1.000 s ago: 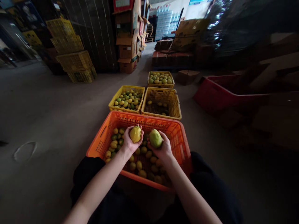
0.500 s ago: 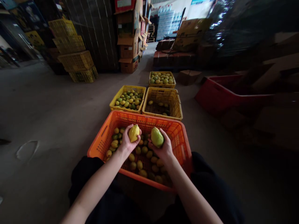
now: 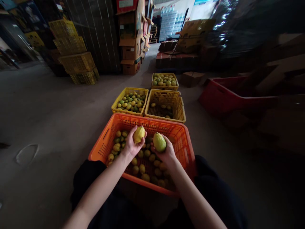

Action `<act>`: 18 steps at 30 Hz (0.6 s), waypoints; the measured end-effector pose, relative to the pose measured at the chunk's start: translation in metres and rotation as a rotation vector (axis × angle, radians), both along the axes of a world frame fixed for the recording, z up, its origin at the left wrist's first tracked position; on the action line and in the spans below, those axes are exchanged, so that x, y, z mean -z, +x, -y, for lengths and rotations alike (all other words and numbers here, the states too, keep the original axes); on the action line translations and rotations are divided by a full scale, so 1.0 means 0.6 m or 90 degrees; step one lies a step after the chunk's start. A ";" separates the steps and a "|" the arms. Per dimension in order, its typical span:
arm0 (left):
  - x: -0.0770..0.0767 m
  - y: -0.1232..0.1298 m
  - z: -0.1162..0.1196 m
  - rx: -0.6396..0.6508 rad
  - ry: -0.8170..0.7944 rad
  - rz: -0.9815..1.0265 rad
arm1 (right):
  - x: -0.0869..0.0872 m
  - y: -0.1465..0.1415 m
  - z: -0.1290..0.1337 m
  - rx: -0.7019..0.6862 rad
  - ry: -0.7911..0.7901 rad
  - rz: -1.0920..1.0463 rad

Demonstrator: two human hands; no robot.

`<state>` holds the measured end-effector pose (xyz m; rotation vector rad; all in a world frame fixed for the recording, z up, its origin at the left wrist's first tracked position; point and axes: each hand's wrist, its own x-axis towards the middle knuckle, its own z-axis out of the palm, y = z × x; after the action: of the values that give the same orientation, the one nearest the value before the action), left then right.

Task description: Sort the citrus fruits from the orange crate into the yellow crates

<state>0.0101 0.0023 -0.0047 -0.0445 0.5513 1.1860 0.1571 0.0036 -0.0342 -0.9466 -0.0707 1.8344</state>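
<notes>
My left hand (image 3: pixel 132 143) is closed round a yellow lemon (image 3: pixel 138 134), held above the orange crate (image 3: pixel 105 143). To its right, my right hand (image 3: pixel 167 150) grips a greener lemon (image 3: pixel 159 142), its fingers wrapped under and behind the fruit. The two lemons are apart, at about the same height. Below them, several yellow and green lemons (image 3: pixel 142 168) lie in the orange crate, spread along its left side and toward the near right. My hands and forearms hide part of the crate's inside.
Beyond the orange crate stand a yellow crate (image 3: pixel 113 106) full of lemons, another yellow crate (image 3: pixel 183 111) with a few, and a full one (image 3: pixel 152 83) farther back. A red bin (image 3: pixel 221 100) is at right. Stacked yellow crates (image 3: pixel 77 62) and cardboard boxes (image 3: pixel 130 52) stand behind.
The lemon in my left hand has turned and risen slightly to the right. The greener lemon in my right hand has tilted a little and shifted slightly left.
</notes>
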 end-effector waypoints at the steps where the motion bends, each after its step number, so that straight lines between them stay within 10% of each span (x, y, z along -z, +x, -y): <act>1: 0.000 0.000 0.000 -0.016 0.005 0.009 | -0.001 -0.001 0.000 -0.003 -0.010 0.007; 18: -0.005 -0.001 -0.003 0.018 -0.012 -0.011 | -0.009 -0.006 0.003 -0.015 -0.003 0.048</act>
<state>0.0092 0.0042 -0.0015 -0.0424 0.5759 1.1539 0.1538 0.0015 -0.0285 -1.0223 -0.1258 1.8209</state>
